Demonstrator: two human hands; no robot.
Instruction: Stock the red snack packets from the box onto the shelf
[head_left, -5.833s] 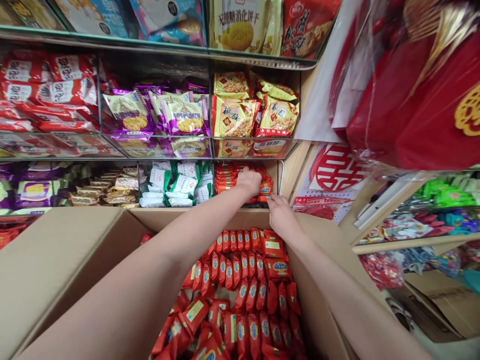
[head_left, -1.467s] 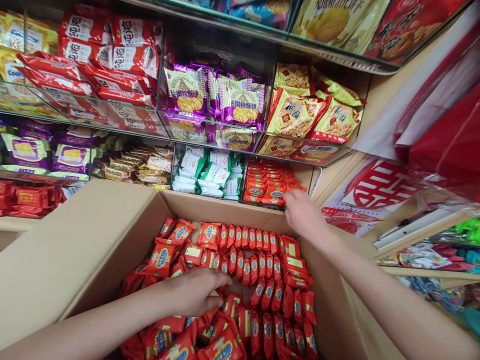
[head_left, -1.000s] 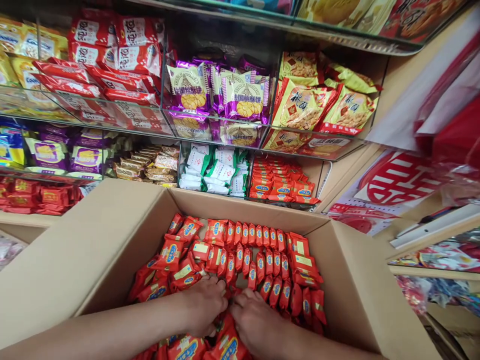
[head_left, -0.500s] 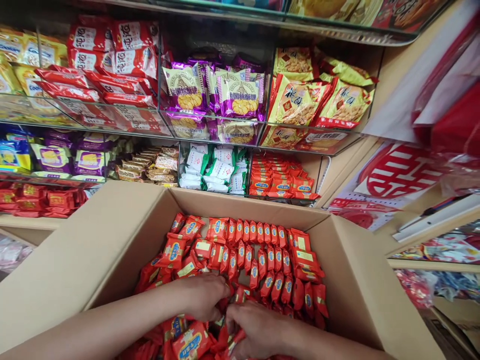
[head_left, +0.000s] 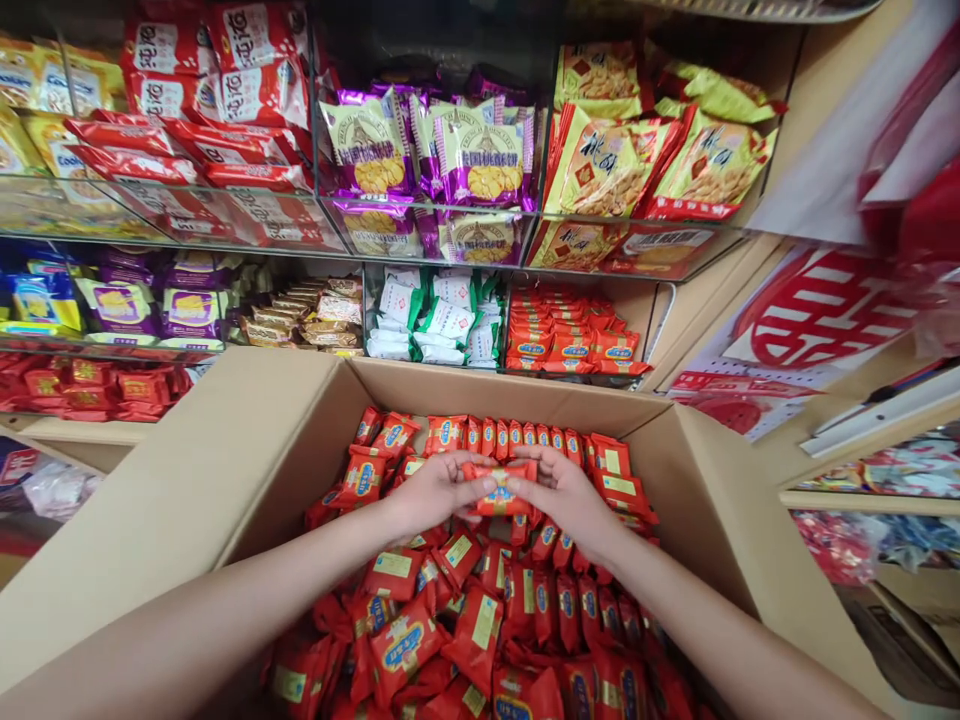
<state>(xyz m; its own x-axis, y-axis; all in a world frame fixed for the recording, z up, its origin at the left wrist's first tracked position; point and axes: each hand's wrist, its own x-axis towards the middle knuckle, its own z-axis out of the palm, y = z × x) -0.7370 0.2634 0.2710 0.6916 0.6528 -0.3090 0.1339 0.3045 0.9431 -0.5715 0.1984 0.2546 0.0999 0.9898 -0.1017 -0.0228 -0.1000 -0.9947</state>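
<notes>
Between my two hands is a small red snack packet (head_left: 498, 492) with a blue and yellow label facing up. My left hand (head_left: 442, 490) grips its left end, thumb on top and fingers behind. My right hand (head_left: 564, 492) holds the right end in the same way. Both are above an open cardboard box (head_left: 285, 450) filled with like red packets. Toward the back and right the packets stand in tidy rows (head_left: 525, 437); nearer me they lie in a loose heap (head_left: 405, 640). Whether more packets sit behind the held one is hidden.
Behind the box, glass-fronted shelves hold purple biscuit packs (head_left: 491, 160), yellow packs (head_left: 607, 165), red and white packs (head_left: 259, 60) and green and white packets (head_left: 450, 315). More red packets (head_left: 574, 345) fill a lower bin. Red paper cut-outs (head_left: 825, 310) hang at right.
Both hands have risen from the loose heap toward the back rows and now hold a red packet between them. The view has shifted slightly, so the shelves appear higher.
</notes>
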